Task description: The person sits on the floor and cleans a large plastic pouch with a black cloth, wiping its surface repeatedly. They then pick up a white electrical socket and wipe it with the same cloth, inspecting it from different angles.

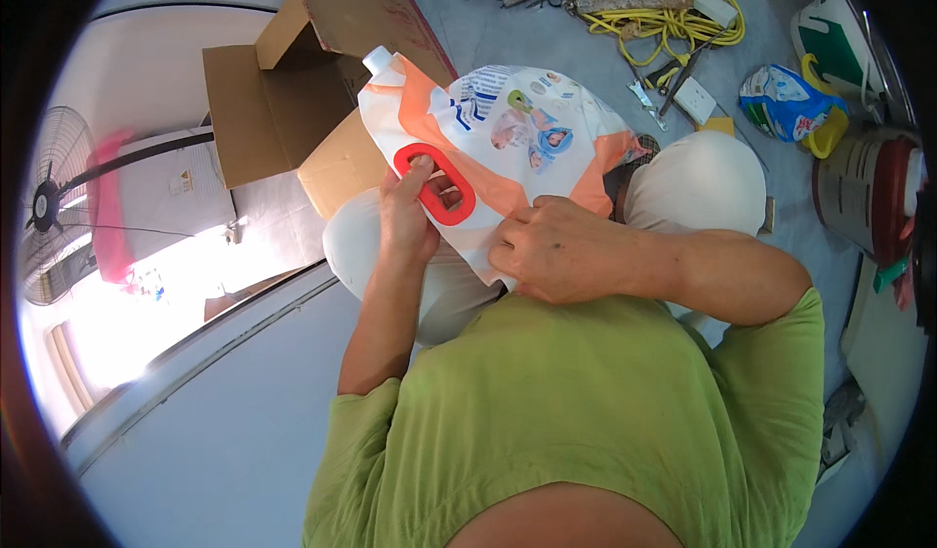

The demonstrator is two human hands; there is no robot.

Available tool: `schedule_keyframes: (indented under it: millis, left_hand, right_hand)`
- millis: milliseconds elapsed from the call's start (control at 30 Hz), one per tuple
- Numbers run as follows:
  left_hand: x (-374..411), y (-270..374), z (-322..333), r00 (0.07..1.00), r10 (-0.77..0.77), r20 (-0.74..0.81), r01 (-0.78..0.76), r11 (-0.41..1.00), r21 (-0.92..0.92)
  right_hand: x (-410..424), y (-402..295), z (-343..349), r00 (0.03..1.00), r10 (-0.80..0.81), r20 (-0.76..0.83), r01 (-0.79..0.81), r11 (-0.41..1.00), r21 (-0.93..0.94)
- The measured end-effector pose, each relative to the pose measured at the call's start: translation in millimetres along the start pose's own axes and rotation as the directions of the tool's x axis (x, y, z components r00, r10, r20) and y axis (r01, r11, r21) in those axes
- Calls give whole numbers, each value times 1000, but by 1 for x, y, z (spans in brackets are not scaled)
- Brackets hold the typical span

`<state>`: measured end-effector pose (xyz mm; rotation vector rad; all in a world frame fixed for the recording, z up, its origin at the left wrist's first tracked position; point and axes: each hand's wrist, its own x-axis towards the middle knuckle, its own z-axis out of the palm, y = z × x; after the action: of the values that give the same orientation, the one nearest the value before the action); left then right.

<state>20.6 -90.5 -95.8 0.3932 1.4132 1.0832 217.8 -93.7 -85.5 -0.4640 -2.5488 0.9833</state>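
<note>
A white and orange plastic refill pouch with a white cap lies tilted across my lap, its cap at the upper left. Through the red handle ring of the pouch goes my left hand, with the thumb over the ring's edge and fingers showing in the hole. My right hand grips the pouch's edge near my belly, its fingers curled over the film. Printed pictures and writing cover the pouch's upper face.
Open cardboard boxes stand at the upper left. A yellow cable coil, a power strip and hand tools lie on the grey floor ahead. At the right are a blue packet and a red-brown container. A fan stands far left.
</note>
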Motion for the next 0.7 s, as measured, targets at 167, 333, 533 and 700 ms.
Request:
schedule_keyframes:
  millis: [167, 333, 533, 700]
  left_hand:
    - [3, -2, -1, 1000, 19, 5, -19, 1000, 6]
    - [4, -5, -1, 999, 27, -45, -26, 1000, 13]
    - [6, -8, 3, 998, -35, -60, 37, 999, 38]
    - [21, -19, -14, 995, -97, 25, 94, 990, 102]
  right_hand:
    - [0, 3, -4, 999, -17, -37, 18, 999, 36]
    - [1, 4, -7, 995, 37, 96, -41, 998, 40]
    - [-3, 8, -10, 998, 35, 44, -35, 999, 13]
    - [1, 12, -30, 993, 33, -112, -35, 999, -20]
